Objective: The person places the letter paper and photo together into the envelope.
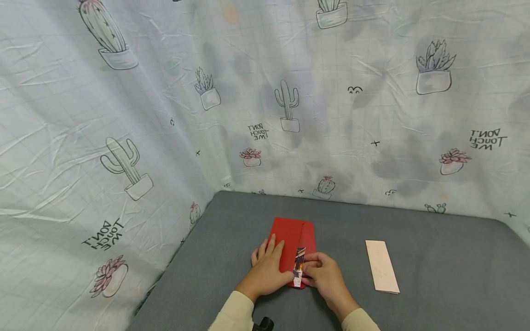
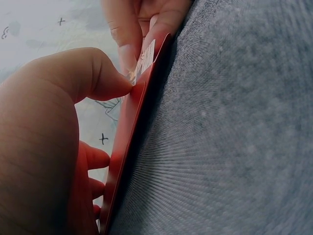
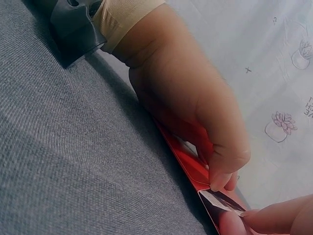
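A red folder [image 1: 285,234] with a flap edge lies on the grey table. Across its near right part is a narrow printed strip [image 1: 298,264], dark at one end and whitish at the other. My left hand [image 1: 267,269] rests on the folder's left side with fingers spread, its thumb tip touching the strip [image 2: 145,56]. From the other side my right hand [image 1: 325,276] has its fingers curled at the strip's right edge and pinches it. In the right wrist view, those fingertips [image 3: 217,181] meet the strip [image 3: 222,200]; part of the grip is hidden.
A pale cream folded paper [image 1: 382,266] lies on the grey table [image 1: 451,262] to the right. Behind and to the left hangs a white curtain [image 1: 331,115] printed with cacti. A black wrist device [image 1: 263,324] shows by the left sleeve.
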{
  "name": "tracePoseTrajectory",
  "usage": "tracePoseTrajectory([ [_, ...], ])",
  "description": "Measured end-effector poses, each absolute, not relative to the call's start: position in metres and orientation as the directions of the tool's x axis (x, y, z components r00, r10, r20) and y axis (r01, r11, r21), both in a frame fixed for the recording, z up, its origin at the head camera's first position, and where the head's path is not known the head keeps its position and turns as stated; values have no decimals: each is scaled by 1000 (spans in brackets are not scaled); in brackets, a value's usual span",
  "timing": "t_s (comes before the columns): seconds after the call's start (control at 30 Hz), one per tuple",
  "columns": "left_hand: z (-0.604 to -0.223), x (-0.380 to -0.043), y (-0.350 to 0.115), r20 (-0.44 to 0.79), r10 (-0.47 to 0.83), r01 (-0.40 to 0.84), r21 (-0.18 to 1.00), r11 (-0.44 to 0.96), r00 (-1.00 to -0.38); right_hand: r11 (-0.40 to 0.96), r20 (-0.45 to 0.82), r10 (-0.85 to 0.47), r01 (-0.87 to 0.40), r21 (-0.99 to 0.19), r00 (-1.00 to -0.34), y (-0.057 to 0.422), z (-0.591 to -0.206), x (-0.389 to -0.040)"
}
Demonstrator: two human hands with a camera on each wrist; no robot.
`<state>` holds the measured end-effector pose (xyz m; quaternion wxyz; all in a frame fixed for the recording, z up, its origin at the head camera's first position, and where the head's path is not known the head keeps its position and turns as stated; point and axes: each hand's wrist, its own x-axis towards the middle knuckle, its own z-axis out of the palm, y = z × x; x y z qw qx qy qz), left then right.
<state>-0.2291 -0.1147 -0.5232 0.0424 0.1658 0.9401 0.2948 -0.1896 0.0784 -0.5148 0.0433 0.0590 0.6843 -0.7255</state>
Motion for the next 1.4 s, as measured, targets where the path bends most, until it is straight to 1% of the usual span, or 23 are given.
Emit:
tracePoseTrajectory([
  [0.3,-523,-229,-114,3,334,275,573,772,-943,-76,-148,-5,148,-986,-989,76,-515,-193],
  [0.53,-523,-230,-115,5,338,278,577,768,-941,-89,-163,14,161,-983,-987,74,-518,-195],
  [1.0,-523,-230,-117,4,340,278,583,763,-940,-119,-163,-24,165,-979,-986,69,-516,-194],
  [1.4,-522,-230,-116,1,355,287,591,754,-935,-147,-165,-92,177,-973,-982,67,-514,-197],
])
